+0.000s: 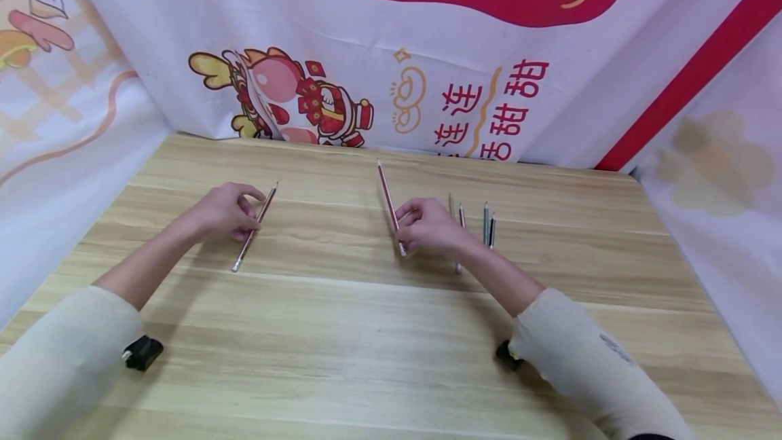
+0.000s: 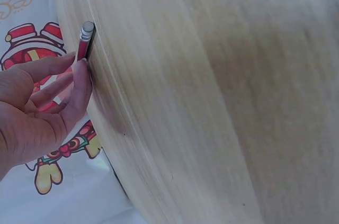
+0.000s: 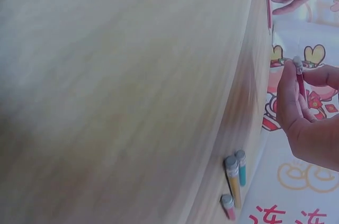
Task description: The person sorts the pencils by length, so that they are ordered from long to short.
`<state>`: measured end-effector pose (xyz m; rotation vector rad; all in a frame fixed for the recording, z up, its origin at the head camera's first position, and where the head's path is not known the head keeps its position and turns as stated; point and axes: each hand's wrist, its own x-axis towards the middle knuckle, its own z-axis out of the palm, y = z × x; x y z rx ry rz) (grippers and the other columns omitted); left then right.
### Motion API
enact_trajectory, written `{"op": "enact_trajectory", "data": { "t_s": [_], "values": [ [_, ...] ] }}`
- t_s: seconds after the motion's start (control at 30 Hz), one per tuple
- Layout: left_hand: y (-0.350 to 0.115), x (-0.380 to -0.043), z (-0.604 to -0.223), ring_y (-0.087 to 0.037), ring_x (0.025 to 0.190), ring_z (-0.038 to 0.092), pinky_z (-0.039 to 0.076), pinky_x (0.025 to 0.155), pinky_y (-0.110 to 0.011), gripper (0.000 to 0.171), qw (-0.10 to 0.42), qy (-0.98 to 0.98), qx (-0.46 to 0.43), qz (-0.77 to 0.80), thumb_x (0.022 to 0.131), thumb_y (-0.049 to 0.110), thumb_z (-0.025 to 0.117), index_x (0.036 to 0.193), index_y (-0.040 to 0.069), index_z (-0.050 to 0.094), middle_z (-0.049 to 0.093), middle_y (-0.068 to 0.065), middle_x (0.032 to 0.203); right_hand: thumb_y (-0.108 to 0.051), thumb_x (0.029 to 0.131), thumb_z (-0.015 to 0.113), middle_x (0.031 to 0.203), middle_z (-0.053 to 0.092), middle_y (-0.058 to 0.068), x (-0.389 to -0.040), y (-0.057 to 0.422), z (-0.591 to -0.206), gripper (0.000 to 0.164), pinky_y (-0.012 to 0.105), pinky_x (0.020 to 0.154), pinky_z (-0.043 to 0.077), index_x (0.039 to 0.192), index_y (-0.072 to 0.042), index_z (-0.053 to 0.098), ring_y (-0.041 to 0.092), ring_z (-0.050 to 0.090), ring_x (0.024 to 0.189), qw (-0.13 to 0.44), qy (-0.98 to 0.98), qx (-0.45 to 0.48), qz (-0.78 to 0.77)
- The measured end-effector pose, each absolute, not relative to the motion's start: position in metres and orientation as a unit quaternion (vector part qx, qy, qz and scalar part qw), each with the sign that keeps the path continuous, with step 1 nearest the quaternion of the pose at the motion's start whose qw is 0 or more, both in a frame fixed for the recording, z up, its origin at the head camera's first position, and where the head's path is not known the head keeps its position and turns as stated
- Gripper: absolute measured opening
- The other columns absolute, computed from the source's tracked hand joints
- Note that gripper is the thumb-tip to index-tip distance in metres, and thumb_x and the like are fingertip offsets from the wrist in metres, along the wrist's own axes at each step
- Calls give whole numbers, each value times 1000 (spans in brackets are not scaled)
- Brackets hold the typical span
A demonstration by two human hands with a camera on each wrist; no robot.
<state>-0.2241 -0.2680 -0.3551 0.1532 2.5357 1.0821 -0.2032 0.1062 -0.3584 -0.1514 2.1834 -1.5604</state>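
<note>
Left hand pinches a red pencil around mid-shaft, right hand a second red pencil nearer its eraser end, both at the desk, points facing away, presumably for fine control of angle.

The wood-grain table bears loose pencils and small black objects.

Past the far edge of my desk, I can read red 连连 and 甜甜 on the white cloth.
</note>
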Motion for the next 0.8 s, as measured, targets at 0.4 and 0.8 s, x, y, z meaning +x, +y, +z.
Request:
{"op": "enact_trajectory", "data": {
  "t_s": [0.4,0.8],
  "values": [
    [-271,-228,-357,-20,68,66,65,60,-33,57,204,889,57,405,89,-13,69,140,-18,44,59,-14,88,16,87,64,98,61,15,-209,87,-361,42,30,65,65,128,10,57,20,63,70,251,775,-63,-577],
    [-276,-232,-359,-19,68,66,66,61,-33,58,214,885,59,410,89,-13,71,140,-18,44,59,-13,87,15,93,53,103,63,25,-209,72,-358,39,26,62,61,132,11,53,22,62,71,267,747,-65,-606]
  ]
}}
